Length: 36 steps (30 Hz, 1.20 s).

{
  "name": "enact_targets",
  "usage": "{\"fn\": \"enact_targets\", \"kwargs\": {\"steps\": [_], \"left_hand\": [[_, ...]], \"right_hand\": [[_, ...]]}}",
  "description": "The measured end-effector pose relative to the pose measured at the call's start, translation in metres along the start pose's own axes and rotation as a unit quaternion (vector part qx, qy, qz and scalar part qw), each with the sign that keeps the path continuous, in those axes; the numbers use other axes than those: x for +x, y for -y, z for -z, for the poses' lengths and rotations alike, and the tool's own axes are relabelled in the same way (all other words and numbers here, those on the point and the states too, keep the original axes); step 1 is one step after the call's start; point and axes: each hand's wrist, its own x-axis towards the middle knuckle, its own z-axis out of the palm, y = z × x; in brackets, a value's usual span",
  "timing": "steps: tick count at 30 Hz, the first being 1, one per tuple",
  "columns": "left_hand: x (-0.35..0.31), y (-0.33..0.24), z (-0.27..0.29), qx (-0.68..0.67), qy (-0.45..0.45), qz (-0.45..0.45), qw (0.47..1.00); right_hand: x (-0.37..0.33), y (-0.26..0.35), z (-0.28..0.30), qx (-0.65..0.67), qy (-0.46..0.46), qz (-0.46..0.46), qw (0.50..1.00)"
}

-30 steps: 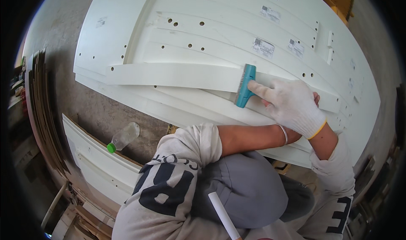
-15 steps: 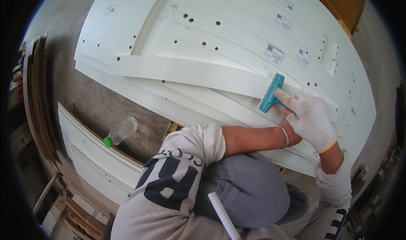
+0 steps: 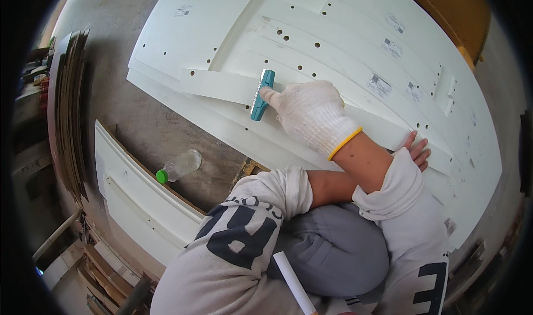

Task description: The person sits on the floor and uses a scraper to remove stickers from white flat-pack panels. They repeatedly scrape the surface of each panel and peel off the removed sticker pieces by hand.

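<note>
My right hand (image 3: 311,112), in a white knit glove with a yellow cuff edge, grips a teal scraper (image 3: 262,96). Its wide blade edge lies across a narrow white strip (image 3: 222,84), to the left of the hand. My bare left hand (image 3: 417,149) rests farther right near the strip's other end, the visible fingers stretched out on the white boards. My right forearm crosses over my left arm and hides its wrist and most of that palm. Beneath the strip are stacked white panels (image 3: 177,29) with drilled round holes.
Printed labels (image 3: 379,86) are stuck on several panels. A clear plastic bottle (image 3: 183,165) with a green cap lies on the floor at left, beside another white panel (image 3: 139,204). Thin brown boards (image 3: 68,115) lean at far left. A white stick (image 3: 294,281) juts up at the bottom.
My right hand has slid the scraper leftward along the strip, its forearm now crossing over my left arm. The left hand, formerly behind the glove, shows its fingers. The view has shifted slightly.
</note>
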Motion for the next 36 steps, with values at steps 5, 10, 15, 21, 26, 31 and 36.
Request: {"fn": "enact_targets", "kwargs": {"steps": [5,10,15,21,26,31,36], "left_hand": [[-0.039,0.09,0.003,-0.159,0.049,0.073,0.983],[-0.026,0.044,-0.005,-0.244,-0.047,-0.02,0.968],[0.013,-0.005,0.001,-0.27,-0.031,-0.039,0.962],[0.026,-0.018,-0.012,-0.128,0.035,-0.04,0.99],[0.017,0.002,0.002,-0.201,0.002,-0.005,0.98],[0.026,-0.02,-0.007,-0.274,-0.033,0.078,0.958],[0.012,0.02,0.005,-0.165,0.002,-0.027,0.986]], "right_hand": [[-0.031,-0.028,-0.014,0.018,-0.072,-0.01,0.997],[-0.09,-0.054,-0.02,-0.027,-0.041,-0.06,0.997],[-0.11,-0.059,-0.019,-0.029,-0.032,-0.066,0.997],[-0.069,-0.031,-0.014,-0.044,-0.033,-0.049,0.997],[0.001,0.017,0.003,-0.037,0.003,-0.01,0.999],[0.061,0.066,0.029,-0.018,0.02,0.015,1.0],[0.032,0.044,0.033,-0.031,0.041,0.009,0.999]]}}
